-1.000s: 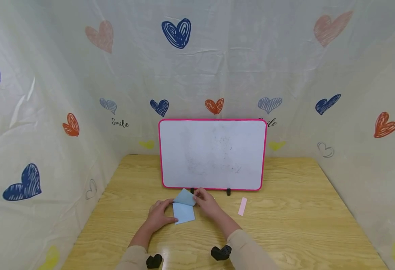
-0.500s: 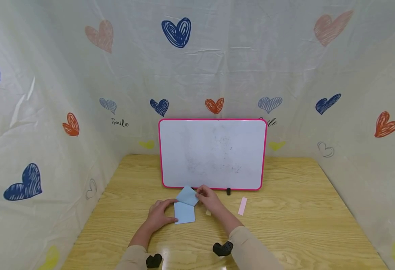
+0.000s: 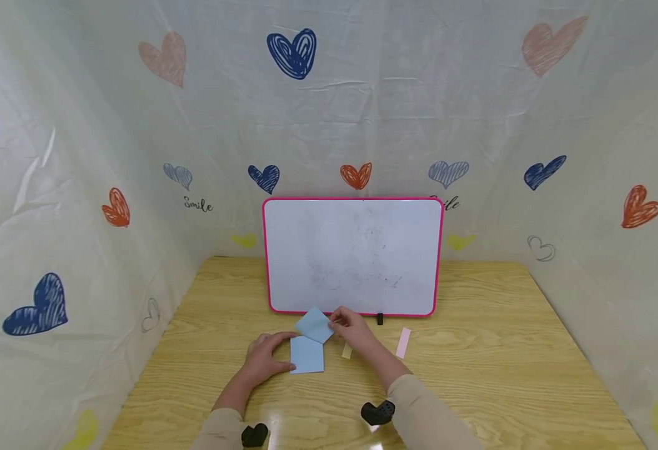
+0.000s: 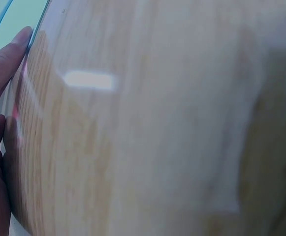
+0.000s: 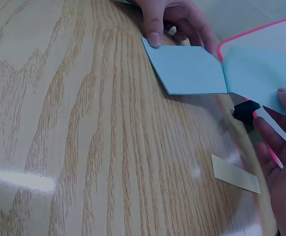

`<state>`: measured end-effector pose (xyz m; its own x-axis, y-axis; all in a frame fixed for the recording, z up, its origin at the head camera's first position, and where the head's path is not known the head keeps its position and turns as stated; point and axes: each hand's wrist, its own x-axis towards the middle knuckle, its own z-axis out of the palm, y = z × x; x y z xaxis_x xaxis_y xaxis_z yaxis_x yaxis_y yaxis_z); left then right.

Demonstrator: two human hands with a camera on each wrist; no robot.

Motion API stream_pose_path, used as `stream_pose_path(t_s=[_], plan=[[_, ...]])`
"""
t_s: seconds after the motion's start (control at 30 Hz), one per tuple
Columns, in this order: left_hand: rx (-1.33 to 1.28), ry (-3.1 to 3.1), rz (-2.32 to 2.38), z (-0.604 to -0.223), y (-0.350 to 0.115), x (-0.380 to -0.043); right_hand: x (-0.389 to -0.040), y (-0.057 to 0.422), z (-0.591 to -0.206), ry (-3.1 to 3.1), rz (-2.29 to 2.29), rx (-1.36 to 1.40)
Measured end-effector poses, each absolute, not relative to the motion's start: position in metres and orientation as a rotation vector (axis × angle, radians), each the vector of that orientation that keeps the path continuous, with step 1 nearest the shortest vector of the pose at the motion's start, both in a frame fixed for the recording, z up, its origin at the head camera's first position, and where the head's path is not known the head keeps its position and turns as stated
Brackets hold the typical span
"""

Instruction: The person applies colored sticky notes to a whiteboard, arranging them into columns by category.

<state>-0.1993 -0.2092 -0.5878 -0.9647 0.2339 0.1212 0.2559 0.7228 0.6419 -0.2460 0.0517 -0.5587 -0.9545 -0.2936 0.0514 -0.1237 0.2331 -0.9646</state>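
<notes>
A light-blue sticky note pad (image 3: 306,356) lies on the wooden table in front of the whiteboard. My left hand (image 3: 263,361) grips its left side, with the thumb (image 5: 155,38) on the near corner and fingers at the far corner. From the far edge of the pad, the top blue sheet (image 3: 313,325) is lifted up and away. My right hand (image 3: 353,330) pinches that sheet's right corner between thumb and fingers. In the right wrist view the sheet (image 5: 261,73) still joins the pad along one edge. Only the left thumb, some fingers and part of the pad show in the left wrist view.
A pink-framed whiteboard (image 3: 354,256) stands at the back on black feet (image 3: 380,319). Beside my right forearm lies a pale yellow strip (image 5: 235,173). Farther right is a pink strip (image 3: 403,342). A heart-printed curtain (image 3: 357,137) surrounds the table.
My right hand has moved slightly right and away from me, drawing the blue sheet farther off the pad. The yellow strip has come into fuller view. My left hand stays in place.
</notes>
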Motion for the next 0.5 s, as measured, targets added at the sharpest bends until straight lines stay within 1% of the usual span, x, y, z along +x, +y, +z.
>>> stream_pose_path(t_s=[0.5], plan=[[-0.415,-2.893,-1.097,-0.584,-0.208,-0.197,-0.245,0.064,-0.558,2.416,-1.762,-0.431]])
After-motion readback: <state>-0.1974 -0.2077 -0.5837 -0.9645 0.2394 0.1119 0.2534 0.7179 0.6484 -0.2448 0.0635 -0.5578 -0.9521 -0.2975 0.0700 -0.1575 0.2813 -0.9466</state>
